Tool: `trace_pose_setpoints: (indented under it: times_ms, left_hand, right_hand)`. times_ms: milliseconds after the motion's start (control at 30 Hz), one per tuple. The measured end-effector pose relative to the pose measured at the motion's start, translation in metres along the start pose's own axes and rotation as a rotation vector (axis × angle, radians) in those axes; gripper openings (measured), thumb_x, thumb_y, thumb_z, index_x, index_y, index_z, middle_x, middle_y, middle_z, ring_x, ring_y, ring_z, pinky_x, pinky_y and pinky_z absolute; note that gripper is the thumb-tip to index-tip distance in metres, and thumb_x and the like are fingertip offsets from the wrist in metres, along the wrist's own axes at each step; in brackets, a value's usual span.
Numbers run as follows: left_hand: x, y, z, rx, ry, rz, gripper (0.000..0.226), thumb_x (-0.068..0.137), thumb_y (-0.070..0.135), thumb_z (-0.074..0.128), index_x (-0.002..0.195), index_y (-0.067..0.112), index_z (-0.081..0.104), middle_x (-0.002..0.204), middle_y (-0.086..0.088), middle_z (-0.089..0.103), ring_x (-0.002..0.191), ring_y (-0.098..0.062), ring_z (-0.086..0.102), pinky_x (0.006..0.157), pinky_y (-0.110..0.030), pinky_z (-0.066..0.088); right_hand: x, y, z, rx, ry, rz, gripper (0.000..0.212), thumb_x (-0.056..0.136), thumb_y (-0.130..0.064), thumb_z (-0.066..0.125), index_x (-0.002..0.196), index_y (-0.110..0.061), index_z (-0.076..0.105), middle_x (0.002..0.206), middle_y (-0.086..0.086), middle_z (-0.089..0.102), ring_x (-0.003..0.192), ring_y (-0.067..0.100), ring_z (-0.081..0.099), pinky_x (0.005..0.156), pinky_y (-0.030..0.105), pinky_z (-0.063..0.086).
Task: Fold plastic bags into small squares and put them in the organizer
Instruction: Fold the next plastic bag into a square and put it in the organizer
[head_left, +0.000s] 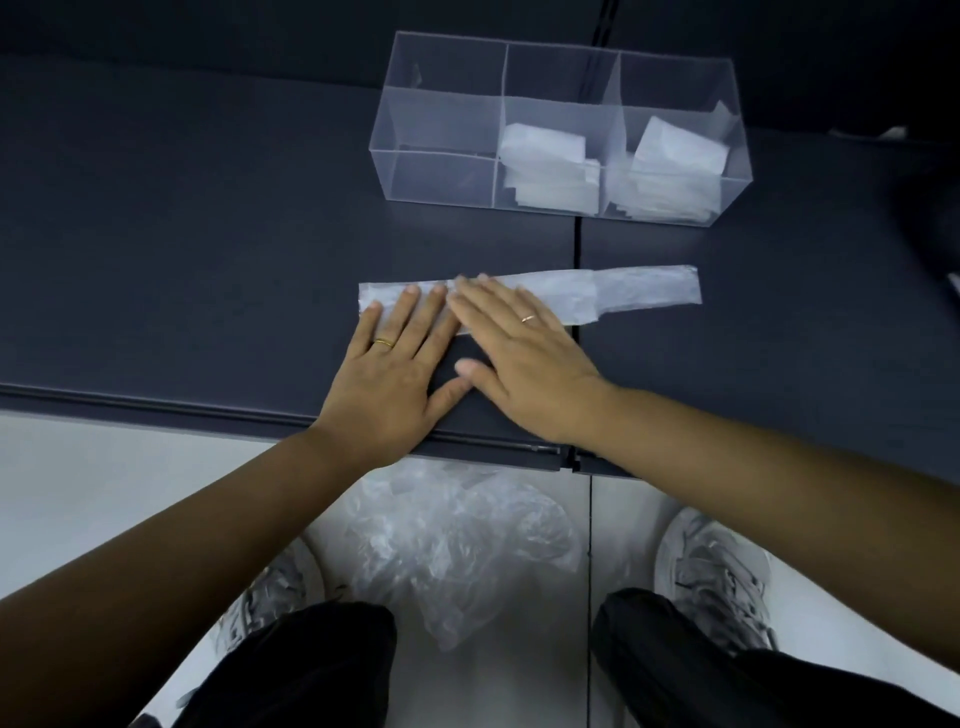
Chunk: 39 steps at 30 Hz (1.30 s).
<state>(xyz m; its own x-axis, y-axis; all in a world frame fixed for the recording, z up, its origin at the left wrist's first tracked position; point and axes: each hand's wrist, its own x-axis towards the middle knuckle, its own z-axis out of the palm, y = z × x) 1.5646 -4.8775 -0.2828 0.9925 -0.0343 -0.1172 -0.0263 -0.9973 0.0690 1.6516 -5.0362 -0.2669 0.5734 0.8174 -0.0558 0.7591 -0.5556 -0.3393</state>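
1. On the dark tabletop (182, 260), a plastic bag (639, 291) lay flattened into a long narrow strip.
2. The left hand (387, 387) pressed flat on the strip's left end, fingers straight.
3. The right hand (524, 364) lay flat just beside it, fingers spread over the strip's middle.
4. Behind, the clear organizer (561, 49) held folded squares (545, 156) in its middle and right compartments.
5. Crumpled bags (457, 540) sat on the floor (78, 493).

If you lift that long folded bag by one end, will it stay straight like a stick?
Probably not. The bag is thin, see-through film, so it would likely droop and unfold. The left hand and right hand press it flat, which hints it springs open. It looks light and may slide on the smooth table.
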Motion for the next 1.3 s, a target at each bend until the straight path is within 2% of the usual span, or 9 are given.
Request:
trace_pose_setpoints:
  times_ms: [100, 267, 400, 500, 633, 833, 967, 1133, 1300]
  left_hand:
    - [0.000, -0.001, 0.000, 0.019, -0.004, 0.000, 0.076, 0.092, 0.060, 0.007, 0.153, 0.016, 0.012, 0.161, -0.005, 0.007, 0.148, -0.024, 0.002, 0.120, -0.046, 0.004]
    - [0.001, -0.001, 0.000, 0.037, -0.004, -0.005, 0.076, 0.092, 0.061, 0.004, 0.153, 0.017, 0.011, 0.161, -0.004, 0.007, 0.148, -0.023, 0.002, 0.120, -0.046, 0.006]
    - [0.001, 0.000, 0.000, 0.026, 0.015, 0.003, 0.075, 0.093, 0.059, 0.008, 0.152, 0.015, 0.017, 0.160, -0.006, 0.013, 0.148, -0.025, 0.007, 0.120, -0.047, 0.008]
    - [0.001, 0.001, -0.001, 0.017, 0.018, -0.002, 0.075, 0.092, 0.060, 0.006, 0.152, 0.015, 0.015, 0.160, -0.006, 0.012, 0.148, -0.024, 0.007, 0.120, -0.046, 0.008]
    - [0.001, 0.002, -0.002, 0.007, 0.011, 0.002, 0.076, 0.092, 0.060, 0.005, 0.152, 0.015, 0.016, 0.160, -0.007, 0.013, 0.148, -0.025, 0.008, 0.119, -0.047, 0.009]
    - [0.001, 0.001, -0.004, -0.015, 0.012, 0.016, 0.075, 0.093, 0.059, 0.008, 0.152, 0.014, 0.017, 0.160, -0.007, 0.013, 0.148, -0.025, 0.008, 0.119, -0.048, 0.010]
    - [0.005, -0.013, -0.003, -0.076, 0.031, 0.100, 0.077, 0.092, 0.063, 0.013, 0.151, 0.014, 0.025, 0.160, -0.002, 0.014, 0.148, -0.019, 0.006, 0.120, -0.042, 0.005]
    - [0.017, -0.002, -0.018, -0.147, 0.103, 0.148, 0.076, 0.086, 0.065, 0.035, 0.135, 0.008, 0.044, 0.156, -0.008, 0.026, 0.147, -0.020, 0.010, 0.120, -0.039, 0.004]
    - [0.010, 0.098, -0.023, -0.380, 0.024, 0.267, 0.093, 0.083, 0.066, 0.047, 0.152, 0.013, 0.012, 0.161, -0.004, 0.011, 0.147, -0.013, 0.002, 0.118, -0.025, -0.005]
  right_hand:
    - [-0.010, 0.026, 0.006, -0.187, -0.099, 0.085, 0.077, 0.095, -0.060, 0.019, 0.153, -0.015, -0.001, 0.162, 0.000, -0.008, 0.148, 0.013, -0.011, 0.119, 0.034, -0.010]
    - [-0.050, 0.088, -0.015, -0.205, -0.071, 0.289, 0.093, 0.080, -0.072, 0.004, 0.153, -0.015, -0.003, 0.161, 0.002, -0.010, 0.147, 0.014, -0.011, 0.116, 0.029, -0.012]
    - [-0.076, 0.119, -0.027, -0.161, -0.047, 0.435, 0.079, 0.091, -0.061, 0.017, 0.153, -0.015, 0.000, 0.162, 0.000, -0.007, 0.148, 0.013, -0.008, 0.117, 0.029, -0.010]
    - [-0.077, 0.132, -0.035, 0.037, 0.163, 0.511, 0.056, 0.101, -0.039, 0.034, 0.150, -0.013, 0.026, 0.159, 0.005, 0.019, 0.147, 0.021, 0.014, 0.118, 0.035, 0.006]
    - [-0.055, 0.144, -0.048, 0.092, 0.324, 0.561, 0.035, 0.094, -0.032, 0.057, 0.125, -0.016, 0.059, 0.128, 0.008, 0.046, 0.121, 0.028, 0.039, 0.103, 0.035, 0.026]
    - [-0.047, 0.145, -0.052, 0.135, 0.292, 0.462, 0.008, 0.088, -0.021, 0.066, 0.085, -0.014, 0.063, 0.100, -0.002, 0.050, 0.097, 0.016, 0.048, 0.089, 0.027, 0.036]
    - [-0.068, 0.136, -0.063, 0.497, 0.261, 0.588, 0.015, 0.088, -0.015, 0.065, 0.078, -0.021, 0.056, 0.066, -0.004, 0.062, 0.058, 0.004, 0.055, 0.058, 0.013, 0.044]
    - [-0.104, 0.105, -0.074, 1.069, 0.102, 0.790, 0.014, 0.088, -0.002, 0.062, 0.097, -0.012, 0.056, 0.052, 0.000, 0.059, 0.048, 0.007, 0.051, 0.048, 0.017, 0.042]
    - [-0.126, 0.066, -0.095, 1.271, -0.023, 0.841, 0.021, 0.085, -0.002, 0.062, 0.105, -0.009, 0.060, 0.064, 0.002, 0.064, 0.054, 0.008, 0.058, 0.049, 0.018, 0.046]
